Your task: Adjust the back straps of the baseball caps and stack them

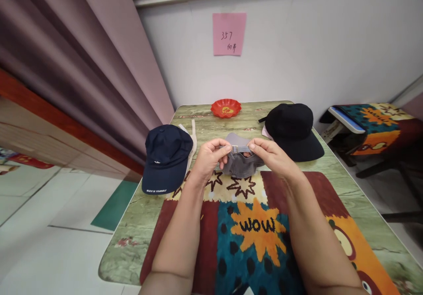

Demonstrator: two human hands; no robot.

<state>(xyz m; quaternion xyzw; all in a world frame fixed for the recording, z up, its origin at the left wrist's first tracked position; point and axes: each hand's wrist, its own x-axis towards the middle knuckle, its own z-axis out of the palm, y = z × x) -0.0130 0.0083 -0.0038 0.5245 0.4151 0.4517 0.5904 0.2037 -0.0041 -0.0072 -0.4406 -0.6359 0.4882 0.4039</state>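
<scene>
A grey baseball cap (238,168) is held up over the table between both hands, its back strap toward me. My left hand (211,155) pinches the strap beside its small metal buckle (234,149). On the other side, my right hand (268,152) pinches the strap's right part between thumb and fingers. The cap's brim points away from me and is partly hidden. To the left lies a navy cap (168,147) with white lettering on its brim, over something beige with a strap. A black cap (290,125) rests at the right, with a bit of pink under it.
A red scalloped dish (226,108) stands at the table's back. Beneath my arms a colourful "WOW" mat (254,242) covers the front of the green table (120,242). A pink note (229,34) is on the wall. A stool (380,125) stands right, a curtain (109,44) hangs left.
</scene>
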